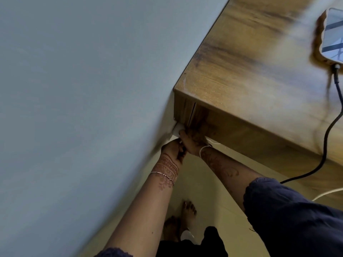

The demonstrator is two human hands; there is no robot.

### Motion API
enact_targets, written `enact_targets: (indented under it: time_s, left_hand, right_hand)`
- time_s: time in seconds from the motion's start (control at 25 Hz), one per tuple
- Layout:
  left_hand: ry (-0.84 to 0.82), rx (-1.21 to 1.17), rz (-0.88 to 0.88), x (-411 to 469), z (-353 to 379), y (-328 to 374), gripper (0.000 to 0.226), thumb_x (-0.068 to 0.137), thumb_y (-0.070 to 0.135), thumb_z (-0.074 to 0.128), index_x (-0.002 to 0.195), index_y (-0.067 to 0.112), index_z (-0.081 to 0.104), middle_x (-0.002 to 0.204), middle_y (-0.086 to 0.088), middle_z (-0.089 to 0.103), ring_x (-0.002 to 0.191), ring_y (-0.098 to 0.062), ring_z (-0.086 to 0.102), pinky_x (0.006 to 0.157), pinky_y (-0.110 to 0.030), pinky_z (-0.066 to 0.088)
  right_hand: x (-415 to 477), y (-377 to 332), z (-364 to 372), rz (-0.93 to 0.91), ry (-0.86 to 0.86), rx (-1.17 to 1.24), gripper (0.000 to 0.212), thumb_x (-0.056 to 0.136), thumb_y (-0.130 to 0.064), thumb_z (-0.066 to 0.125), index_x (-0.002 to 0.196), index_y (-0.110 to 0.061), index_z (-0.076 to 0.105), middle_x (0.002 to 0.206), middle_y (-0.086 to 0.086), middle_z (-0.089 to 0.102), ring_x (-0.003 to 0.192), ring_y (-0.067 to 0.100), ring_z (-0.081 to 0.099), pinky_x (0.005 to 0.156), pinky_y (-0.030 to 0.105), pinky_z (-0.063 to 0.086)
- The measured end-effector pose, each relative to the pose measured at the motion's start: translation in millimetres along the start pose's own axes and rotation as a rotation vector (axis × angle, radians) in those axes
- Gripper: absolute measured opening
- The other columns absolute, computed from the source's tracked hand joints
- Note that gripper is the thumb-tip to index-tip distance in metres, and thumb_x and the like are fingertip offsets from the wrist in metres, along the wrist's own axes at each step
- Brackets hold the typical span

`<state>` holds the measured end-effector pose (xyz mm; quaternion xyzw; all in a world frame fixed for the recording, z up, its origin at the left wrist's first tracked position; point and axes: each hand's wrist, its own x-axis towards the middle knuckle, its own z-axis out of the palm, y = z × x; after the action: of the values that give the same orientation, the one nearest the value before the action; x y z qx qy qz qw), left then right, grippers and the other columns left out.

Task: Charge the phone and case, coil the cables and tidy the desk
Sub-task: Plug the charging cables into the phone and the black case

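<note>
Both hands reach down beside the wooden desk [241, 75] to a white charger plug [177, 131] at the wall, low under the desk's corner. My right hand [193, 140] grips the white plug, and a thin white cable [202, 148] loops over its wrist. My left hand [173, 149] is curled just below it, touching the same spot; what it holds is hidden. A phone [333, 34] lies on the desk at the far right with a black cable [328, 134] plugged into its near end, running off the desk's front edge.
A grey-blue wall [83, 89] fills the left side, close against the desk's end. Pale floor [207, 191] lies below, with my bare feet [185, 219] on it. Another white cable [326, 194] shows at the right edge near my dark sleeve.
</note>
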<state>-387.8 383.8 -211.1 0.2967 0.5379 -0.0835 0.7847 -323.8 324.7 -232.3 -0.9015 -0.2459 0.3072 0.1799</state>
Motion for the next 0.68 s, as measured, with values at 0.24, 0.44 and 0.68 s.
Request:
enact_targets:
  time_s: [0.24, 0.44, 0.68]
  left_hand:
    - [0.035, 0.143, 0.182, -16.0, -20.6, -10.0, 0.039, 0.097, 0.007, 0.04, 0.135, 0.003, 0.047, 0.097, -0.006, 0.066, 0.081, -0.017, 0.059, 0.074, -0.025, 0.049]
    - [0.006, 0.481, 0.325, -63.0, -24.8, -18.3, 0.034, 0.094, 0.009, 0.041, 0.125, 0.01, 0.056, 0.103, -0.004, 0.066, 0.086, -0.018, 0.058, 0.079, -0.026, 0.05]
    - [-0.037, 0.78, 0.517, -123.6, -29.4, -36.0, 0.022, 0.088, 0.019, 0.049, 0.101, 0.033, 0.062, 0.117, 0.0, 0.068, 0.108, -0.02, 0.061, 0.102, -0.038, 0.047]
  right_hand:
    - [-51.6, 10.1, 14.1, -0.098, 0.136, -0.073, 0.056, 0.094, -0.031, 0.033, 0.144, -0.006, 0.037, 0.156, 0.015, 0.025, 0.143, 0.031, 0.023, 0.115, 0.041, 0.019]
    - [-128.3, 17.1, 9.7, -0.125, 0.183, 0.092, 0.066, 0.09, -0.029, 0.032, 0.152, -0.011, 0.016, 0.161, 0.007, 0.013, 0.149, 0.017, 0.009, 0.12, 0.027, 0.006]
    - [-212.1, 4.2, -5.2, -0.072, 0.373, 0.168, 0.065, 0.091, -0.029, 0.036, 0.152, -0.018, 0.019, 0.16, 0.0, 0.016, 0.148, 0.012, 0.01, 0.118, 0.024, 0.004]
